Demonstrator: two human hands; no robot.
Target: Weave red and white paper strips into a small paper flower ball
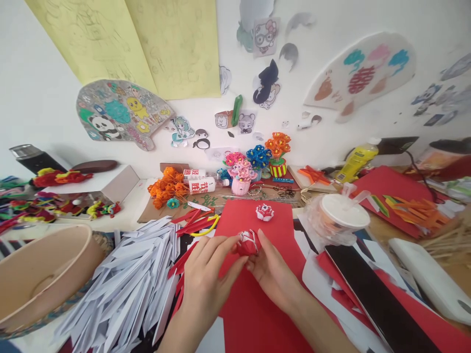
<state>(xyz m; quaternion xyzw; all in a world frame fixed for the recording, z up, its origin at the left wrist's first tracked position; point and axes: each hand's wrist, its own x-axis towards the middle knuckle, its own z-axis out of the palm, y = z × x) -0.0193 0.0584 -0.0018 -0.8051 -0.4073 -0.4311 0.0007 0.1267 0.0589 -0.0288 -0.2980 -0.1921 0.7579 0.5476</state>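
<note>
Two hands, each with a narrow pinch on the same item: a red-and-white folded piece (248,243), gripped by the fingertips of the left hand (206,267) and the right hand (275,274). The piece is held over a red sheet (257,306). One red-and-white rosette (264,212), similar in colour, is set on the sheet's far part, beyond the held piece and apart from it.

Left side: a heap of folded white strips (125,289) is spread beside the sheet; a round beige container (79,255) is placed further left. At the far end of the heap, red strips (195,221) and a curved yellow piece (209,227) are laid.

Right side: a lidded white cup (344,213), wrapped in clear plastic, and a long black slab (379,299) are kept on the worktop (380,215).

Rear: three pots of flowers, pink (241,179), blue (259,157) and orange (278,152), are grouped near the wall (228,12).
</note>
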